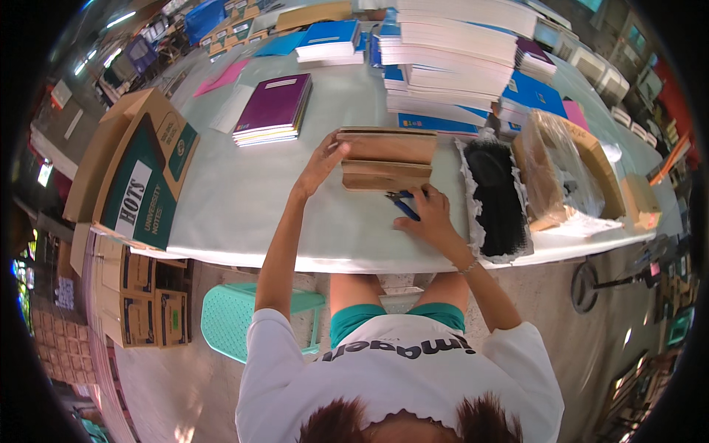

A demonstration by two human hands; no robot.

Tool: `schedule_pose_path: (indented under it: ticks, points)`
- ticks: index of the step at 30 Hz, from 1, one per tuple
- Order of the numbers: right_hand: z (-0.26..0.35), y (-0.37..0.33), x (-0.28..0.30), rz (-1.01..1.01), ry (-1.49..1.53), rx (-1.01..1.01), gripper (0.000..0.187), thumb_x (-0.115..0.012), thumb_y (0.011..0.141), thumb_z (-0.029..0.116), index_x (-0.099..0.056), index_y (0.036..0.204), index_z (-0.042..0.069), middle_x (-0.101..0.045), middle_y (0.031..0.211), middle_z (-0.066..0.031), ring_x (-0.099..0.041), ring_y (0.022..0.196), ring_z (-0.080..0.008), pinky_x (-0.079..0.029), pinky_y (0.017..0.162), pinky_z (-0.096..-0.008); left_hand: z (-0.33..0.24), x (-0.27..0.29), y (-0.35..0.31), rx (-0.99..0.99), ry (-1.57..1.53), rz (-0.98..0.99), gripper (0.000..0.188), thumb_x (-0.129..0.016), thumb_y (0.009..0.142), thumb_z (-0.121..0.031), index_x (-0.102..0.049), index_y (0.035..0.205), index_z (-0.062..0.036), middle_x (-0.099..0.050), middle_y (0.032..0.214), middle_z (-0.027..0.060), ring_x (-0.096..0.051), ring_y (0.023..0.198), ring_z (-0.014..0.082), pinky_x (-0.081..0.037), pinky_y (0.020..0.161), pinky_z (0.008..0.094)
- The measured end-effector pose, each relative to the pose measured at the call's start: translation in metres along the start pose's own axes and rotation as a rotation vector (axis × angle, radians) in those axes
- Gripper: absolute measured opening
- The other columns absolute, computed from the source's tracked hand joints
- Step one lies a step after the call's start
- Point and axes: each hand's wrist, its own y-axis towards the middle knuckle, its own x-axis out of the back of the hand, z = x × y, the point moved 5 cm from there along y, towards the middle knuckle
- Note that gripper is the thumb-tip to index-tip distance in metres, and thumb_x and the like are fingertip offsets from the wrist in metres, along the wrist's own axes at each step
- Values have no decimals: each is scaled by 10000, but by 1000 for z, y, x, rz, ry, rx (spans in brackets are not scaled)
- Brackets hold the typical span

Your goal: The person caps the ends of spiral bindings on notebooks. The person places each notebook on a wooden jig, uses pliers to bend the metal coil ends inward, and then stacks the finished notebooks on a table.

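My left hand [323, 166] grips the left end of a brown ridged piece [389, 151], which looks like wood or folded cardboard. Its fingers are closed at the upper left corner. Just below the piece, my right hand [432, 218] is closed around blue-handled pliers [405, 205], whose dark jaws point left near the piece's lower edge. A black pad [493, 188] with a ragged white border lies to the right of that hand. Beyond my left hand, a stack of notebooks with a purple cover [273, 102] rests on the pale table [221, 214].
Tall stacks of white-edged notebooks [458, 55] stand at the far right. An open carton lined with clear plastic [572, 166] sits beside the black pad. A green and brown carton [140, 177] occupies the left edge. Below is a green stool [229, 317].
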Motion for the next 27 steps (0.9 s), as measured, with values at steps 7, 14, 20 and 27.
schedule_pose_path:
  ticks: [7, 14, 20, 27]
  points:
    - [9, 1, 4, 442, 32, -267, 624, -734, 689, 345, -541, 1231, 104, -449, 1144, -246, -419, 1116, -418, -343, 957, -538, 7, -1, 7, -130, 8, -39, 619, -645, 920, -332, -365, 1398, -54, -520, 1278, 112, -477, 1226, 236, -372, 1031, 360]
    - [-43, 21, 105, 179, 599, -391, 511, -755, 768, 322, -593, 1204, 109, -590, 990, -111, -569, 896, -197, -472, 802, -295, -1, 0, -24, -65, -45, -16, 497, -601, 952, -270, -391, 1353, -66, -534, 1187, 61, -497, 1110, 162, -374, 996, 322]
    - [-118, 46, 150, -78, 289, -488, 561, -752, 725, 337, -603, 1194, 68, -657, 1014, -128, -629, 900, -229, -494, 811, -326, 4, -8, -66, -27, -108, 10, 457, -623, 942, -244, -410, 1315, -91, -521, 1146, 26, -488, 1093, 138, -387, 977, 311]
    - [-138, 83, 119, 59, 115, -314, 561, -722, 700, 382, -632, 1140, 45, -667, 1090, -157, -603, 1044, -291, -394, 981, -440, -36, -38, -98, -319, 178, -333, 656, -787, 762, -86, -441, 1319, -92, -344, 1384, 110, -426, 1214, 285, -416, 978, 434]
